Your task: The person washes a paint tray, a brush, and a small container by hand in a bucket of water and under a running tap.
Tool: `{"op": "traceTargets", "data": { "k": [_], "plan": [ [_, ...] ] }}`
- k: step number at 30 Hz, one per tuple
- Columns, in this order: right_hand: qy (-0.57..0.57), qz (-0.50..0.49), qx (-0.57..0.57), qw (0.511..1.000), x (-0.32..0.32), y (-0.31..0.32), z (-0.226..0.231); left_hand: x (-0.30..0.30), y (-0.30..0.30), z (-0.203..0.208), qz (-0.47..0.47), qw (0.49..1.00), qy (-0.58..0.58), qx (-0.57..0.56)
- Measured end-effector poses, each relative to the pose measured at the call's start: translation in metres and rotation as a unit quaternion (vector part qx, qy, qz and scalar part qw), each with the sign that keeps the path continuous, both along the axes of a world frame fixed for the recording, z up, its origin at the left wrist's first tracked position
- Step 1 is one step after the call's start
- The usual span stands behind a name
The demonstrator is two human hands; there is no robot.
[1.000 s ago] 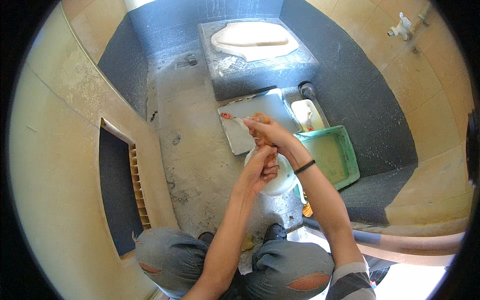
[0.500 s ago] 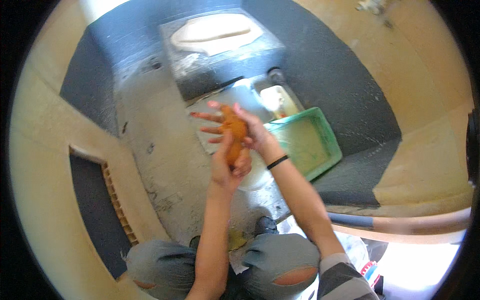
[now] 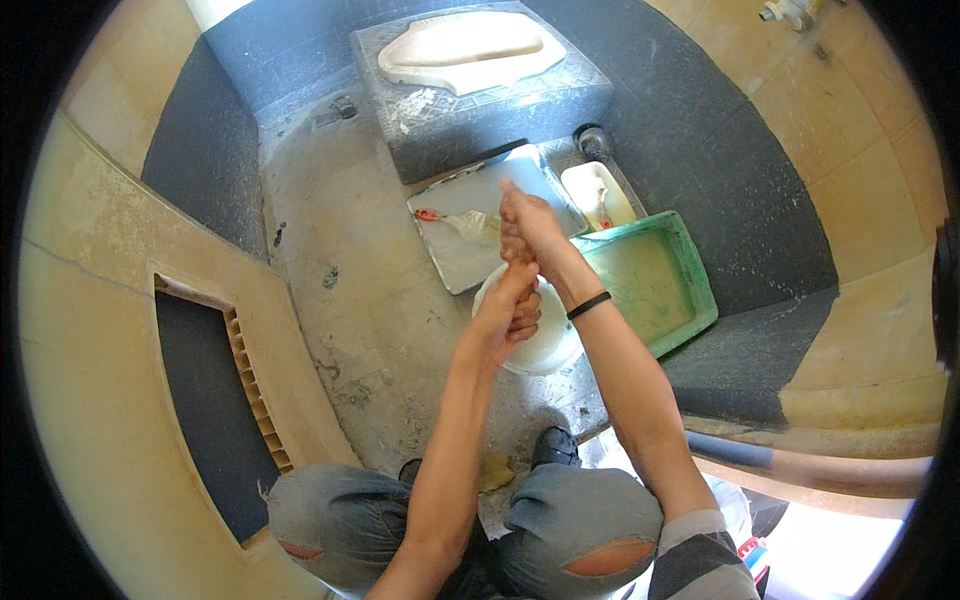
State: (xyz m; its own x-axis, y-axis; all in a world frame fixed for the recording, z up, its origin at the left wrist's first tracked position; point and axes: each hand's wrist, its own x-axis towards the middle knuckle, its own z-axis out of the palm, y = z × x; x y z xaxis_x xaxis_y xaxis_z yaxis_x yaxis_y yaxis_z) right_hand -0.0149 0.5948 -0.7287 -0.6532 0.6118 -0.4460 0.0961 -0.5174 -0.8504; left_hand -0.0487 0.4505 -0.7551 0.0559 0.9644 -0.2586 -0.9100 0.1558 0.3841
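Both my hands are closed together in front of me, over a round white bucket [image 3: 553,352]. My left hand [image 3: 507,315] is wrapped round the lower part of an orange-brown soft thing [image 3: 522,256]. Just above it, my right hand [image 3: 530,222], with a black band on the wrist, grips the upper part. Only a small strip of this thing shows between the hands; its kind is unclear. Left of my right hand, a pale see-through item with an orange-red end [image 3: 468,222] lies on a grey flat panel [image 3: 480,190].
A green basin [image 3: 700,285] holding cloudy liquid stands to the right. Beside it sits a small white tray [image 3: 578,182] with a red-handled tool [image 3: 604,208]. Behind, a squat toilet pan [image 3: 470,75] tops a raised dark block [image 3: 420,150]. A wall opening [image 3: 215,400] is at left.
My hands have shifted right and closed tighter round the orange-brown thing, which was spread more openly between them. The view has shifted too, and more of the panel shows.
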Motion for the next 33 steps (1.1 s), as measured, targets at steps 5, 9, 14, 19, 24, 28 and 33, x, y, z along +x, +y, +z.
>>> {"op": "traceTargets", "data": {
  "k": [5, 9, 14, 19, 24, 28, 33],
  "plan": [
    [-0.12, 0.036, 0.159, 0.979, -0.005, -0.005, -0.033, 0.012, 0.014, -0.046, 0.058, 0.792, 0.599, -0.099],
    [-0.212, 0.047, 0.426, 0.878, 0.005, -0.008, -0.056, 0.035, 0.01, -0.045, 0.023, 0.717, 0.686, -0.122],
    [-0.254, 0.045, 0.501, 0.826, 0.011, -0.026, -0.057, 0.053, -0.001, -0.055, 0.051, 0.577, 0.797, -0.171],
    [-0.27, 0.005, 0.504, 0.82, 0.028, -0.027, -0.033, 0.056, -0.001, -0.037, 0.048, 0.592, 0.791, -0.145],
    [-0.264, 0.03, 0.414, 0.871, 0.112, -0.032, 0.011, 0.064, 0.01, 0.012, 0.01, 0.644, 0.752, -0.144],
    [-0.249, -0.066, 0.318, 0.913, 0.175, -0.039, 0.034, 0.071, -0.005, 0.021, -0.056, 0.683, 0.72, 0.108],
    [-0.572, -0.111, 0.585, 0.564, 0.222, -0.089, 0.005, 0.04, -0.012, -0.003, -0.022, 0.628, 0.777, 0.026]
  ]
}}
